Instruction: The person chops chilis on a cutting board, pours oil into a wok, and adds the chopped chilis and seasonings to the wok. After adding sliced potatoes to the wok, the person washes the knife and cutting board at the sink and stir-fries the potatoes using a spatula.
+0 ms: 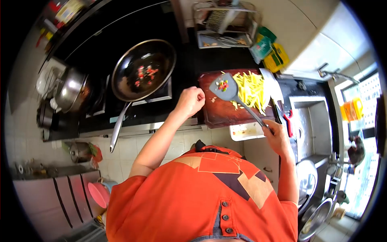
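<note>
My right hand (277, 136) is wrapped round the handle of a grey spatula (229, 92). Its blade, over the dark red cutting board (217, 115), carries chopped red, green and pale bits (222, 84). Beside the blade lies a heap of yellow strips, like cut potato (252, 88). Near the board's left edge my left hand (192, 101) has its fingers curled closed; whatever they may hold is hidden. On the stove to the left, a frying pan (121, 86) has red and pale chopped bits (146, 75) in it.
A cleaver blade (272, 84) lies at the board's right side, with red-handled scissors (288, 123) close by. Below the board sits a white tray (246, 132). The sink (312, 129) is at right, a metal pot (72, 92) at left, and a wire rack (225, 24) behind.
</note>
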Tool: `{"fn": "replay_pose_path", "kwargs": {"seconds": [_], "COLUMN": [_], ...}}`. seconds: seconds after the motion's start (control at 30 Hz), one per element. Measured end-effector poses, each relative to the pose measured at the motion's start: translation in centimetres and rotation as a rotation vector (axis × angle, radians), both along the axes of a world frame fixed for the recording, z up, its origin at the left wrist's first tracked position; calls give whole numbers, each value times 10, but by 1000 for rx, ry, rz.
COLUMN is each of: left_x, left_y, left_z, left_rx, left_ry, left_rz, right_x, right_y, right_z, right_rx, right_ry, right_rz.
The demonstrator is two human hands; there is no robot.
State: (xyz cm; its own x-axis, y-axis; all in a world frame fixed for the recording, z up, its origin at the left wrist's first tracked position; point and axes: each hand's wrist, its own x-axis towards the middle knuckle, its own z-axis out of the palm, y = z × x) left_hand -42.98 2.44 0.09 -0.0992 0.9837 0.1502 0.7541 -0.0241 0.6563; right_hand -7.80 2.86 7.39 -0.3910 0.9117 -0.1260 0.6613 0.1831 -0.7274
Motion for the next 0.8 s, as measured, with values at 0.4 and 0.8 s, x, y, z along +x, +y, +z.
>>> {"fn": "replay_pose_path", "kwargs": {"seconds": [0.4,0.8], "left_x": [-126,-161], "left_y": [-68,-181], "left_z": [82,131], "left_rx": [553,436], "left_ry": [0,-440], "left_rz": [671,716], "right_x": [-230,-290], "right_y": [55,68], "right_z": [41,65], "right_rx": [747,1123], "right_ry": [-184,-568], "right_rz": [361,524]}}
